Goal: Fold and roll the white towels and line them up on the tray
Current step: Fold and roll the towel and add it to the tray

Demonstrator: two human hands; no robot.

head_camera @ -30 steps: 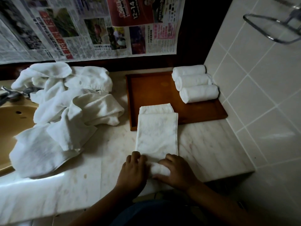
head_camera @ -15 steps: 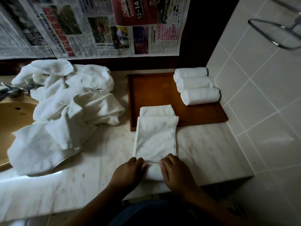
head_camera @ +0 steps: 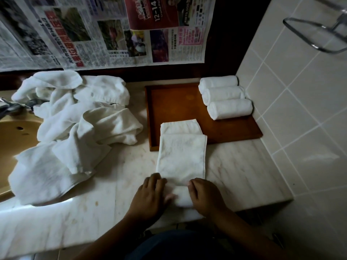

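Under both sets of fingers (head_camera: 195,184), close to the near edge of the bench (head_camera: 244,175), sits the rolled end (head_camera: 183,197) of the folded towel (head_camera: 181,156). The left hand (head_camera: 150,196) curls over the roll's left end and the right hand (head_camera: 204,197) over its right end, fingers bent down onto the cloth and gripping it. The left one is blurred, so its exact placement is hard to call.

Ahead of the fingers the flat strip runs away, its far end lapping over the near rim of the wooden tray (head_camera: 174,104). Danger one, I'd say, is that rim: a roll travelling forward meets a step there and could bunch or slacken. Danger two: the layers aren't square, with an under-layer peeking out at the far end, so uneven pressure from either hand could cone the roll.

Farther ahead and right of the fingers, three rolled towels (head_camera: 223,94) lie side by side, touching. A fat, loose roll would spoil that row. Left of the fingers lies the heap of loose towels (head_camera: 75,124), apart from the strip.
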